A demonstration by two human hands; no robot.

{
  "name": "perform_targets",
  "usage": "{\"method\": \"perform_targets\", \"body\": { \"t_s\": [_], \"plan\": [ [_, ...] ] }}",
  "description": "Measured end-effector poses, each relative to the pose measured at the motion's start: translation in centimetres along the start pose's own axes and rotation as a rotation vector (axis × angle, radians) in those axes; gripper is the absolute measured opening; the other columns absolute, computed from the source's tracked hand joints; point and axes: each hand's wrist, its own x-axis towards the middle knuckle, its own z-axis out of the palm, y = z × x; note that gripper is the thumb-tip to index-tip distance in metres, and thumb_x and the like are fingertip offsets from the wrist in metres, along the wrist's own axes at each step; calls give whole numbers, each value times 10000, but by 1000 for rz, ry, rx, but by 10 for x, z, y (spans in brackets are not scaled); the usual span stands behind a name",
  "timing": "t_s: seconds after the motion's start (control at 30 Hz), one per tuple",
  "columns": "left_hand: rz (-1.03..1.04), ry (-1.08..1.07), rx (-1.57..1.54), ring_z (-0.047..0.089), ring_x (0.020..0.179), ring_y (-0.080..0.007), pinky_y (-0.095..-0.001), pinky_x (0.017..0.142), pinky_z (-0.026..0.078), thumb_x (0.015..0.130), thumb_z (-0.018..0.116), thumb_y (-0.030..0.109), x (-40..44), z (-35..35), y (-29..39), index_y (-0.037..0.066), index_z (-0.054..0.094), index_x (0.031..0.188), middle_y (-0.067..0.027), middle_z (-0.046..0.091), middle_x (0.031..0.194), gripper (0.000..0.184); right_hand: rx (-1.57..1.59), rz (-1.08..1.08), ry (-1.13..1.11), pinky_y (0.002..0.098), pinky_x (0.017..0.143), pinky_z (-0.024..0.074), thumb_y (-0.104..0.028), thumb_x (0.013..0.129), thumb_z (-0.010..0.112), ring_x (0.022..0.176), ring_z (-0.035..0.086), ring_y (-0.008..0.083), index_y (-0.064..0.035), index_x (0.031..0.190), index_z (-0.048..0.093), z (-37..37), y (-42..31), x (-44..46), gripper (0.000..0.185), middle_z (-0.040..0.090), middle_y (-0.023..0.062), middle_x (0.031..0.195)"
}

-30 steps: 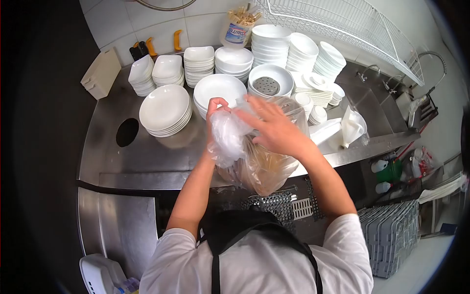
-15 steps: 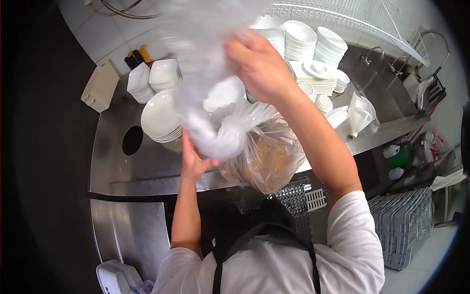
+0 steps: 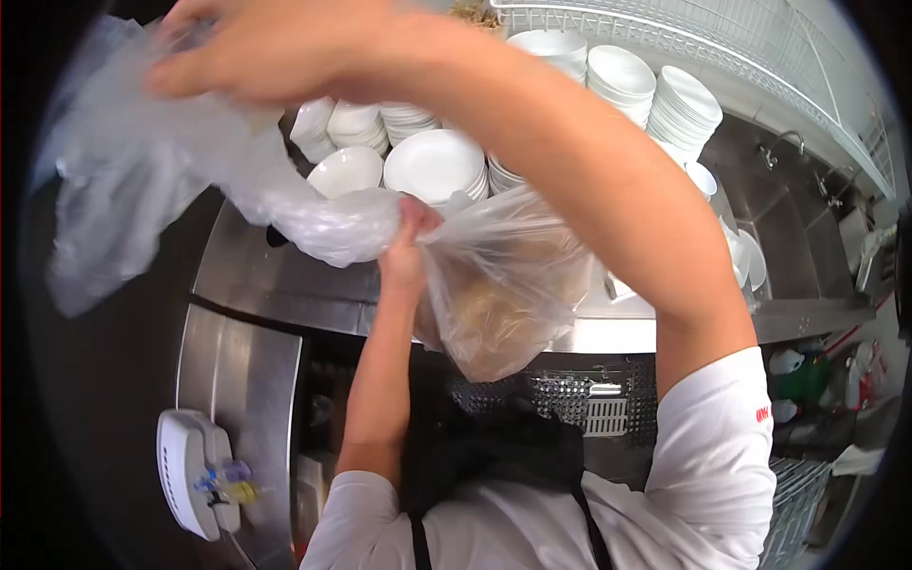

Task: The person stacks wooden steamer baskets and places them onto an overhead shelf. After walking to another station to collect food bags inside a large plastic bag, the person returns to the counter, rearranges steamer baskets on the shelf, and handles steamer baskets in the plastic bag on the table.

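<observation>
Room: a commercial kitchen
Dishes [image 3: 435, 163]: white, in many stacks (far beyond household numbers)
Counter [image 3: 285, 285]: long, stainless steel
Sink [image 3: 800, 237]: steel, with taps [image 3: 769, 154] behind
Wire rack [image 3: 693, 28]: mounted above the dishes

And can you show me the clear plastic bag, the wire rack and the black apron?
Clear plastic bag [image 3: 503, 309]: head view, on its full, bulging lower part.
Wire rack [image 3: 727, 47]: head view, mid-rack.
Black apron [image 3: 508, 451]: head view, on its front.
</observation>
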Motion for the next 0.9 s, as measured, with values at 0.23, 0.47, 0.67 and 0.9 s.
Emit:
{"method": "perform_targets", "body": {
  "t_s": [0.23,0.47,0.67,0.9],
  "plan": [
    [193,-287,-498,266,572,-121,-304,622,270,1041,468,513,-58,25,100,152,399,763,43,333,595,461,242,-8,593,338,941,509,-249,1027,556,1017,647,195,8,1299,555,-55,-4,-110,374,660,119,1162],
    [506,-80,-321,261,532,-101,-315,591,266,1056,401,547,-232,-41,228,175,391,744,66,344,579,487,379,-36,1122,357,919,464,-237,1077,473,978,580,178,-33,1224,524,46,68,-281,256,590,88,1052],
    [665,259,157,273,504,-107,-314,604,278,1048,390,575,-453,-75,272,172,414,746,76,352,576,504,341,504,506,286,808,445,-278,1083,445,870,529,135,-19,1245,516,289,97,-399,314,566,70,993],
    [830,753,352,261,507,-109,-315,601,264,1020,435,599,-697,-80,297,172,384,700,74,317,553,536,-41,235,-657,358,816,525,-296,1035,529,903,675,254,0,1174,616,442,67,-400,339,686,162,1026]
  ]
}}
